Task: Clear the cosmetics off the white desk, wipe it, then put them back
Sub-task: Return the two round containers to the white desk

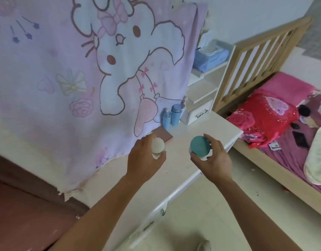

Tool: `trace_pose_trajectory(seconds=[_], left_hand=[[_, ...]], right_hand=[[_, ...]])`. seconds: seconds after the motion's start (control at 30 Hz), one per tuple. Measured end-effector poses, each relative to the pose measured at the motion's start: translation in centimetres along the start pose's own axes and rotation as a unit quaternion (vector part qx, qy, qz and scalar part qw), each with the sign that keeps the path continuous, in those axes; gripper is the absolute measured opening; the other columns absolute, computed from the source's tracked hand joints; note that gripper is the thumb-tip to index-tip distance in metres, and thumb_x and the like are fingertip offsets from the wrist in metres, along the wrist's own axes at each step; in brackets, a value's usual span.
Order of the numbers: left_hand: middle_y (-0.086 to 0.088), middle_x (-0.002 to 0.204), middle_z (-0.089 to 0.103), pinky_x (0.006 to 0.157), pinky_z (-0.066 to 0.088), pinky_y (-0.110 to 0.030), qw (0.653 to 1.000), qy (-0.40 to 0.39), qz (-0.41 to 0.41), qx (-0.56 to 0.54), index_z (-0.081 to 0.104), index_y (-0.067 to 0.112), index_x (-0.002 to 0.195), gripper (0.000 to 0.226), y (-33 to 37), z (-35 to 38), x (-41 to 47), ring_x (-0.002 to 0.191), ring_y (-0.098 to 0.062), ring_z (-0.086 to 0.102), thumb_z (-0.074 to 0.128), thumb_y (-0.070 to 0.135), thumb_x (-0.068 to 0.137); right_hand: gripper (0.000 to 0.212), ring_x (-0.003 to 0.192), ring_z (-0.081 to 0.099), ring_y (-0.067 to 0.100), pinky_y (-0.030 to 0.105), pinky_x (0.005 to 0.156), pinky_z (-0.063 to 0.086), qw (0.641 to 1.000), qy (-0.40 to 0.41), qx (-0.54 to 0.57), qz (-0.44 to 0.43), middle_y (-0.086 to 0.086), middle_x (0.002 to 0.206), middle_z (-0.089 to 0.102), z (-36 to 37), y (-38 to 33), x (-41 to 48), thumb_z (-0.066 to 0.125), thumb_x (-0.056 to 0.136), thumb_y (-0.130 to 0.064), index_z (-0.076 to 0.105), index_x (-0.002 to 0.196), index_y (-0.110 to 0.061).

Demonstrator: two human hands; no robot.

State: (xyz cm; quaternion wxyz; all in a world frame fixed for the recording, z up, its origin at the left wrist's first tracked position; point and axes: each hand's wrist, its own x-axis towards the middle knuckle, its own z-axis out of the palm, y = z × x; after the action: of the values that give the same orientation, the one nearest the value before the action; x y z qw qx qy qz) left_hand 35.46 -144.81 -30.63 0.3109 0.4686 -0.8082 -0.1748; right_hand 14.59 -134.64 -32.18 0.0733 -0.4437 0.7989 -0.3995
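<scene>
A pink cartoon blanket (69, 73) hangs behind the white desk (183, 160) beside a bed (282, 142). Two blue bottles (171, 116) stand at the desk's back by a pink box (163, 135). My left hand (145, 160) grips a cream-capped jar (158, 146); my right hand (215, 160) grips a teal-lidded jar (199, 146), both over the desk.

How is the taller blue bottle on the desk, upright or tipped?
Upright: the taller blue bottle stands on its base on the white desk.
</scene>
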Motion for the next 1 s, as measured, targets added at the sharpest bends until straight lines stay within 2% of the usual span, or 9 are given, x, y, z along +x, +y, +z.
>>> trace_pose_trajectory(seconds=[0.13,0.3,0.43,0.63,0.77,0.87,0.93,1.0], left_hand=[[0.003,0.11,0.06,0.077,0.046,-0.025,0.999,-0.03,-0.041,-0.005,0.053,0.021,0.119,0.054,0.2,6.5,4.1,0.099,-0.018,0.054,0.076,0.043,0.075],[0.011,0.098,0.049,0.077,0.047,-0.027,0.993,-0.047,-0.109,0.018,0.056,0.021,0.116,0.051,1.9,14.1,9.7,0.097,-0.019,0.054,0.078,0.041,0.074],[0.006,0.113,0.061,0.087,0.052,-0.036,0.98,-0.076,-0.181,0.013,0.056,0.024,0.121,0.057,2.5,19.3,14.2,0.105,-0.018,0.057,0.075,0.049,0.074],[-0.002,0.124,0.058,0.094,0.044,-0.028,0.965,-0.092,-0.243,0.013,0.054,0.018,0.129,0.063,1.1,26.2,17.1,0.115,-0.02,0.053,0.078,0.041,0.075],[0.0,0.123,0.054,0.089,0.044,-0.029,0.96,-0.109,-0.259,0.009,0.053,0.019,0.127,0.058,-1.4,30.2,17.7,0.113,-0.022,0.052,0.077,0.035,0.076],[-0.006,0.12,0.053,0.086,0.04,-0.027,0.962,-0.111,-0.25,0.014,0.054,0.014,0.127,0.057,-3.5,32.2,18.5,0.109,-0.026,0.052,0.077,0.026,0.076],[-0.01,0.117,0.055,0.085,0.039,-0.026,0.966,-0.105,-0.237,0.021,0.056,0.009,0.125,0.056,-4.6,33.0,19.1,0.104,-0.028,0.053,0.079,0.02,0.075],[-0.012,0.112,0.058,0.083,0.042,-0.029,0.969,-0.106,-0.221,0.03,0.056,0.007,0.121,0.055,-5.7,33.5,19.6,0.1,-0.029,0.054,0.08,0.017,0.073]], right_hand=[[0.077,0.11,0.058,0.011,0.03,0.08,0.052,0.999,-0.034,-0.021,0.017,-0.013,0.127,0.055,1.6,5.2,6.4,0.077,0.069,-0.052,0.045,0.138,-0.036],[0.083,0.11,0.059,0.014,0.034,0.085,0.054,0.992,-0.122,-0.029,0.013,-0.011,0.128,0.056,3.5,10.7,15.8,0.076,0.071,-0.055,0.042,0.143,-0.03],[0.083,0.109,0.06,0.017,0.033,0.088,0.053,0.982,-0.184,-0.029,-0.01,-0.006,0.128,0.058,4.8,13.6,22.8,0.079,0.072,-0.048,0.044,0.144,-0.023],[0.085,0.116,0.058,0.019,0.032,0.096,0.049,0.955,-0.297,-0.019,-0.002,-0.004,0.136,0.056,9.0,17.7,28.5,0.08,0.075,-0.042,0.039,0.147,-0.021],[0.088,0.122,0.055,0.019,0.031,0.101,0.045,0.945,-0.326,-0.011,0.037,-0.004,0.141,0.054,12.7,20.6,29.1,0.081,0.075,-0.04,0.037,0.15,-0.023],[0.089,0.123,0.055,0.018,0.033,0.102,0.047,0.945,-0.319,-0.002,0.068,-0.006,0.141,0.054,15.4,22.0,28.7,0.082,0.075,-0.038,0.036,0.15,-0.025],[0.089,0.12,0.056,0.016,0.033,0.1,0.049,0.945,-0.311,0.013,0.095,-0.008,0.139,0.055,16.7,22.0,28.5,0.083,0.074,-0.036,0.035,0.15,-0.028],[0.084,0.109,0.061,0.017,0.032,0.092,0.054,0.947,-0.299,0.034,0.113,-0.01,0.128,0.061,17.9,21.6,28.4,0.084,0.073,-0.032,0.037,0.143,-0.032]])
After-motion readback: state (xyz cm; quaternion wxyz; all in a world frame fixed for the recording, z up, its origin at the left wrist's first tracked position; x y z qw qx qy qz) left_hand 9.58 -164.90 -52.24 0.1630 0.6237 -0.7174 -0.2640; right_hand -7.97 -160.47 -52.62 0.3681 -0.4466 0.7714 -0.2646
